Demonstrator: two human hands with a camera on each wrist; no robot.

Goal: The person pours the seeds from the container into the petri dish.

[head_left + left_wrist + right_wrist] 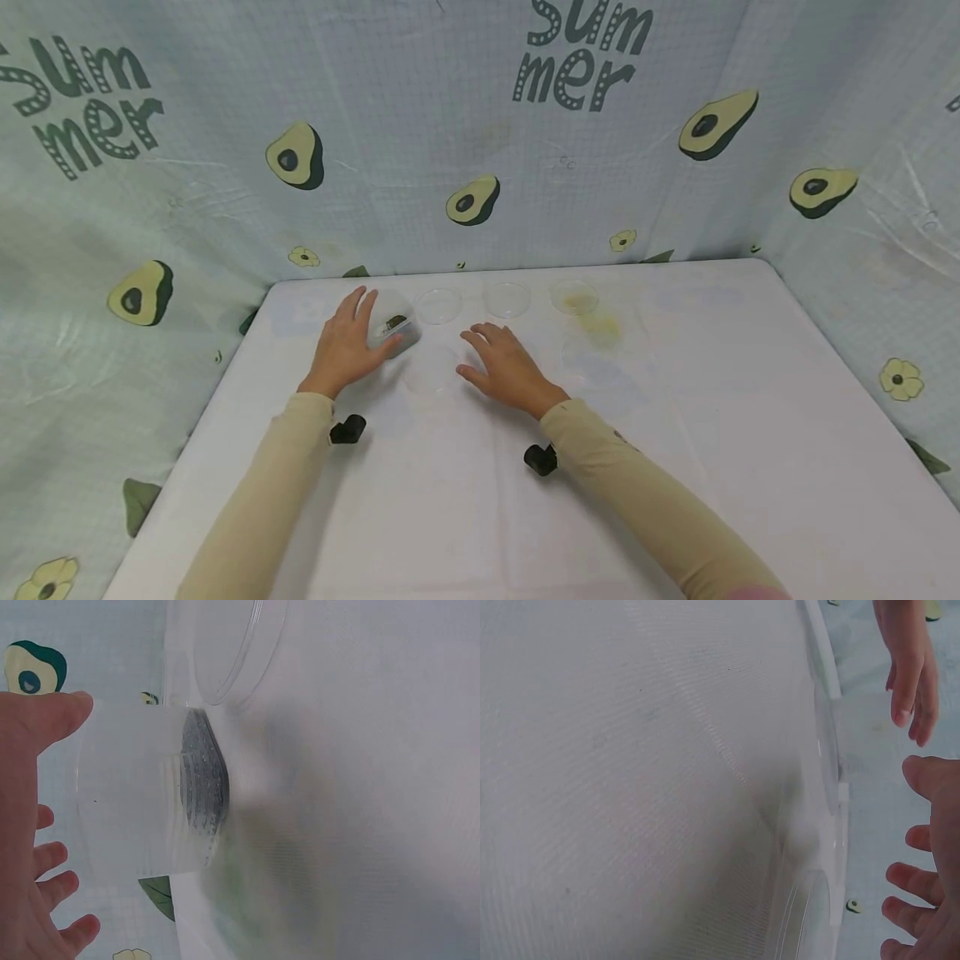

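Note:
My left hand [345,346] is beside a clear plastic container [127,787], its thumb and spread fingers around the upper part. Dark grey material [202,772] lies in the container's bottom. From above, a small dark brownish patch [395,322] shows at the container. My right hand [510,371] hovers over the table with fingers spread and nothing held, to the right of the container. Between the hands a faint clear round dish [431,372] lies on the table. In the right wrist view, the left hand [911,682] hangs with its fingers pointing down.
Several clear round dishes stand in a row along the back of the white table [750,417], among them a left one [438,307], a middle one [507,300] and a right one [574,297]. A yellow stain [602,329] marks the cloth. An avocado-print curtain [390,125] hangs behind.

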